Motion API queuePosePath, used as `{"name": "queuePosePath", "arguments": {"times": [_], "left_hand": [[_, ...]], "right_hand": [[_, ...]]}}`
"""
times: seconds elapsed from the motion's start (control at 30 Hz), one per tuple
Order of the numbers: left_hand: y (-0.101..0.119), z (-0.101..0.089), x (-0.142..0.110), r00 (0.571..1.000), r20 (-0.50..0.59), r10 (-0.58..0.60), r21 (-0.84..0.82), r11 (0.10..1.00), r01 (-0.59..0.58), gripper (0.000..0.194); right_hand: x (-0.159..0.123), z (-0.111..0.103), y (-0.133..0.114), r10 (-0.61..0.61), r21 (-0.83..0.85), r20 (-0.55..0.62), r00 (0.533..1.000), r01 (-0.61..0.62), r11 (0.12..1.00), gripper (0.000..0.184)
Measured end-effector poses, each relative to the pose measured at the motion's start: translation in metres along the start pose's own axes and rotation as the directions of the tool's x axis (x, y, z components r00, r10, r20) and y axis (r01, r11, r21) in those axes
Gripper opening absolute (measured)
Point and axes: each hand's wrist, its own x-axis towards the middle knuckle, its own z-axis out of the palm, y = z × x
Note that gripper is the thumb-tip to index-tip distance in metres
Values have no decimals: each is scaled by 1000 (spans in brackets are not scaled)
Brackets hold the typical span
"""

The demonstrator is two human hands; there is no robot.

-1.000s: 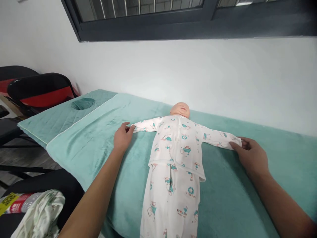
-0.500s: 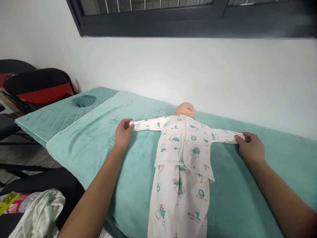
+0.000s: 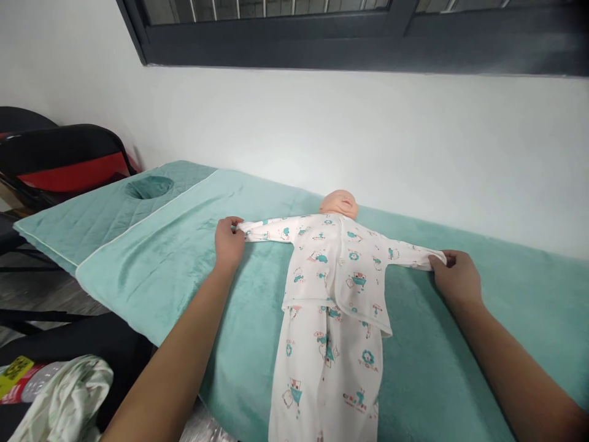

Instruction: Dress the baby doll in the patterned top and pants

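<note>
A baby doll [image 3: 339, 204] lies on its back, its head toward the wall. It wears a white printed baby shirt [image 3: 317, 258] with teal and red figures, over white pants [image 3: 329, 374] in the same print. Both sleeves are stretched out sideways. My left hand [image 3: 229, 241] is closed on the cuff of the sleeve at the left. At the other side my right hand [image 3: 458, 276] pinches the end of the right sleeve between thumb and fingers. The doll's own hands cannot be seen.
The doll rests on a teal covered massage bed [image 3: 151, 258] with a face hole [image 3: 150, 187] at its left end. Black chairs [image 3: 69, 153] stand at the left. A crumpled cloth [image 3: 69, 399] and a plastic bottle [image 3: 39, 380] lie on a black seat at lower left.
The view has shifted slightly, so the doll and bed appear a little further left. Both hands keep hold of the sleeve ends; my left hand has turned a little at the cuff.
</note>
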Motion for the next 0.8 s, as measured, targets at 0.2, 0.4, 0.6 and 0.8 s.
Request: {"name": "queuePosePath", "arguments": {"times": [0.2, 0.4, 0.6, 0.8], "left_hand": [[4, 3, -17, 826, 300, 477, 309, 771, -557, 37], [7, 13, -23, 730, 576, 368, 419, 634, -650, 49], [3, 14, -19, 779, 568, 264, 529, 608, -592, 50], [-1, 13, -22, 801, 546, 244, 561, 604, -567, 51]], "right_hand": [[-19, -7, -11, -250, -101, -55, 967, 244, 964, 41], [-46, 1, -52, -674, -133, 162, 721, 692, 709, 43], [-37, 9, -40, -522, -150, 316, 792, 585, 797, 49], [-30, -1, -22, -435, -156, 332, 837, 503, 850, 48]]}}
